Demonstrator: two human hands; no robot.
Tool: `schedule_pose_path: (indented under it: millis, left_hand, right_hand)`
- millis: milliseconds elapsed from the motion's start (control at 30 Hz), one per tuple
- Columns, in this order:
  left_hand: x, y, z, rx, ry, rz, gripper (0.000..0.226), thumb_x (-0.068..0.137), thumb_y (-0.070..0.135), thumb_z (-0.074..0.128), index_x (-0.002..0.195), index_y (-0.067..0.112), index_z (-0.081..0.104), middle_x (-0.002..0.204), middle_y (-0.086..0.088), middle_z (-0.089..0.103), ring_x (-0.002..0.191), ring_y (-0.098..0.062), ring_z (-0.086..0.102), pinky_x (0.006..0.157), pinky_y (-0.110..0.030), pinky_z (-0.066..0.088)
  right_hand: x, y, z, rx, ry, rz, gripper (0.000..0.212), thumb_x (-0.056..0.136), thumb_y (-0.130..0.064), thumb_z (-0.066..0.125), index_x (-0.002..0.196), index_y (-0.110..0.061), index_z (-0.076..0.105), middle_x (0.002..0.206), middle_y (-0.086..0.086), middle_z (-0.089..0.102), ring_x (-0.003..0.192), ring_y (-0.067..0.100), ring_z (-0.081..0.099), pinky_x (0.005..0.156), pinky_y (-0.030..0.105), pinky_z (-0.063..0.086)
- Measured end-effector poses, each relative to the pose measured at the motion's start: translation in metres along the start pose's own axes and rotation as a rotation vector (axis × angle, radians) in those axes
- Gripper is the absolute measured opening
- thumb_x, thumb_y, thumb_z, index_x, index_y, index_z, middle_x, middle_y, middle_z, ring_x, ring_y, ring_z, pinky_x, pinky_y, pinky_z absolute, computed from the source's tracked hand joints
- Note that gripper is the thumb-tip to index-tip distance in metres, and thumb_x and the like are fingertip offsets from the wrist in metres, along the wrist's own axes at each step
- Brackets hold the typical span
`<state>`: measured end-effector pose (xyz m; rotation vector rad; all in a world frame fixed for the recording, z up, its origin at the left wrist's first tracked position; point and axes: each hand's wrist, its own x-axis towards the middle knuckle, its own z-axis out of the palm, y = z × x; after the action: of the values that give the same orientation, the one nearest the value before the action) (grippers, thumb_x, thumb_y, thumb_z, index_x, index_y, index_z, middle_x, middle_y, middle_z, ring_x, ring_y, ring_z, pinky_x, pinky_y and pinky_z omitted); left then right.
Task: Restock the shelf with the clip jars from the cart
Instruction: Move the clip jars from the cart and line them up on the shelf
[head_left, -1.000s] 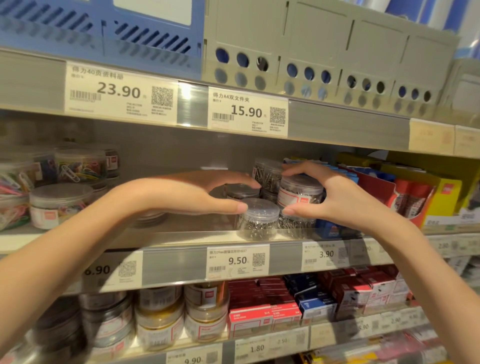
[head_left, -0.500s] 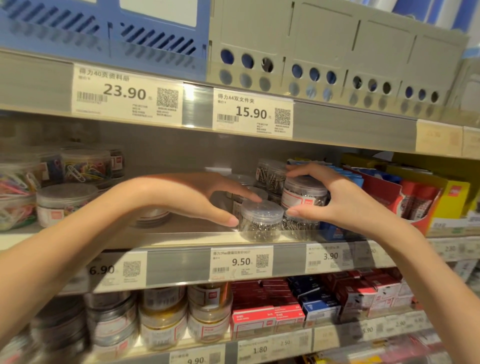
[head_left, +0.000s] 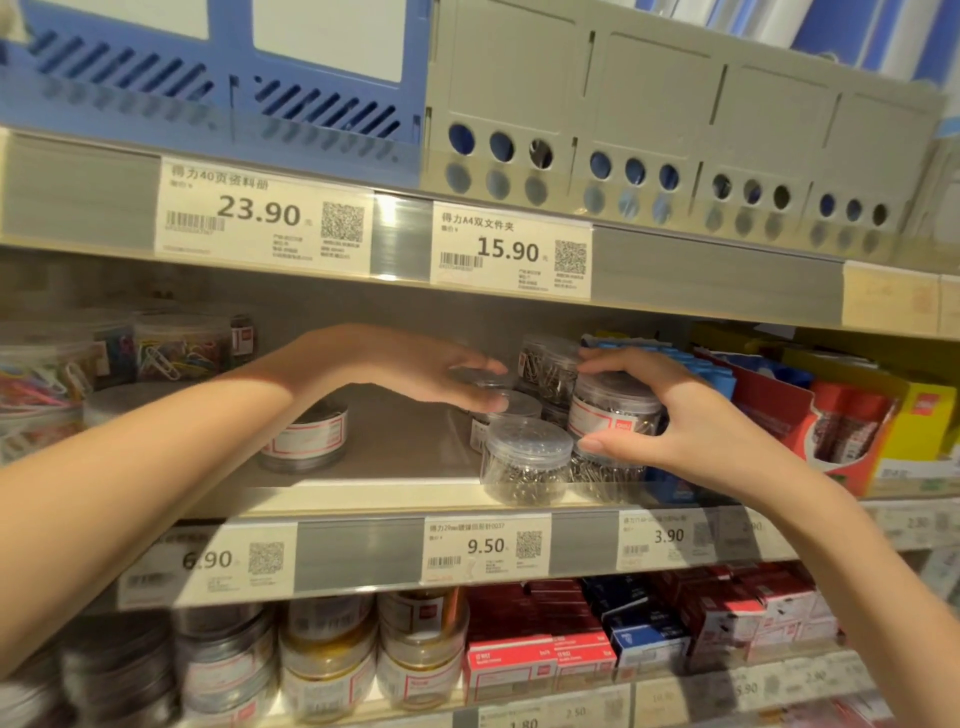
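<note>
Clear round clip jars stand on the middle shelf (head_left: 363, 493). My right hand (head_left: 670, 421) grips a jar with a red-and-white label (head_left: 608, 410), which sits on top of another jar of silver clips. My left hand (head_left: 415, 374) reaches deeper in, its fingers around a jar at the back (head_left: 483, 379); the view is blurred there. In front stands a jar with a clear lid (head_left: 524, 462), untouched. Another clear-lidded jar (head_left: 506, 410) stands just behind it. More jars of silver clips (head_left: 550, 364) stand at the back.
A low labelled tin (head_left: 306, 441) sits under my left forearm. Jars of coloured clips (head_left: 176, 353) fill the shelf's left end. Blue, red and yellow packs (head_left: 841, 415) crowd the right. File boxes (head_left: 623, 119) stand on the shelf above. Jars and staple boxes (head_left: 519, 654) fill the shelf below.
My left hand has slid off the front jar and reached further back to a rear jar. My right hand stays on the labelled jar. The camera has moved closer.
</note>
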<state>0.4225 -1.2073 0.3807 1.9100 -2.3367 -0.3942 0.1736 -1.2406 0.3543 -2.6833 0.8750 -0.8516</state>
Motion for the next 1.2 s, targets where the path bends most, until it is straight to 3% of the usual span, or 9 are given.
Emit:
schedule_pose_path:
  millis: [233,500,667,833,1000,1133,1200]
  left_hand:
    - [0.002,-0.006,0.003,-0.029,-0.01,0.016,0.065,0.084,0.061,0.049,0.143,0.041,0.031,0.149,0.019,0.031,0.136,-0.002,0.03,0.107,-0.02,0.02]
    - [-0.002,-0.002,0.0,-0.078,-0.045,0.08,0.07,0.07,0.066,0.05,0.136,0.043,0.041,0.138,0.024,0.044,0.126,0.005,0.04,0.105,-0.018,0.026]
    - [-0.003,0.001,0.0,-0.038,-0.05,0.076,0.07,0.07,0.069,0.048,0.135,0.044,0.042,0.138,0.025,0.043,0.126,0.004,0.039,0.104,-0.017,0.026]
    - [-0.007,0.005,0.002,0.006,-0.039,0.063,0.071,0.071,0.069,0.043,0.137,0.045,0.038,0.143,0.024,0.038,0.13,0.001,0.035,0.105,-0.019,0.024]
    - [-0.018,0.006,0.004,0.008,0.054,0.083,0.06,0.082,0.061,0.047,0.139,0.045,0.034,0.144,0.024,0.033,0.131,0.003,0.031,0.102,-0.017,0.021]
    - [-0.039,-0.002,0.002,-0.084,0.104,0.113,0.056,0.078,0.06,0.047,0.132,0.046,0.04,0.141,0.026,0.038,0.127,0.005,0.039,0.106,-0.019,0.026]
    - [-0.052,-0.01,0.001,-0.108,0.139,0.083,0.046,0.078,0.059,0.048,0.123,0.052,0.043,0.132,0.031,0.043,0.117,0.011,0.044,0.102,-0.016,0.03]
  right_hand:
    - [0.0,0.0,0.0,-0.002,-0.01,-0.001,0.052,0.068,-0.047,0.072,0.112,-0.05,0.044,0.125,-0.032,0.041,0.121,-0.002,0.041,0.102,0.02,0.034]
    - [0.001,-0.002,-0.001,0.006,-0.013,0.002,0.054,0.058,-0.062,0.062,0.108,-0.053,0.043,0.122,-0.034,0.042,0.12,-0.002,0.044,0.102,0.022,0.037]
    - [0.0,-0.001,0.0,0.012,-0.007,-0.002,0.055,0.059,-0.061,0.062,0.11,-0.051,0.043,0.124,-0.03,0.044,0.12,-0.002,0.044,0.102,0.024,0.037]
    - [0.0,-0.002,-0.003,-0.012,-0.029,0.016,0.06,0.058,-0.062,0.063,0.113,-0.049,0.044,0.13,-0.027,0.043,0.12,-0.004,0.043,0.101,0.018,0.036]
    - [0.002,-0.004,-0.006,-0.055,-0.036,-0.004,0.059,0.057,-0.066,0.059,0.112,-0.052,0.044,0.135,-0.029,0.036,0.122,-0.011,0.035,0.096,0.001,0.025]
    - [0.004,-0.011,-0.009,-0.133,-0.024,-0.012,0.072,0.061,-0.073,0.049,0.125,-0.041,0.049,0.136,-0.026,0.039,0.125,-0.005,0.036,0.104,0.018,0.029]
    - [0.005,-0.017,-0.008,-0.177,-0.014,-0.038,0.073,0.064,-0.073,0.047,0.127,-0.037,0.051,0.135,-0.023,0.043,0.125,-0.005,0.038,0.105,0.021,0.032]
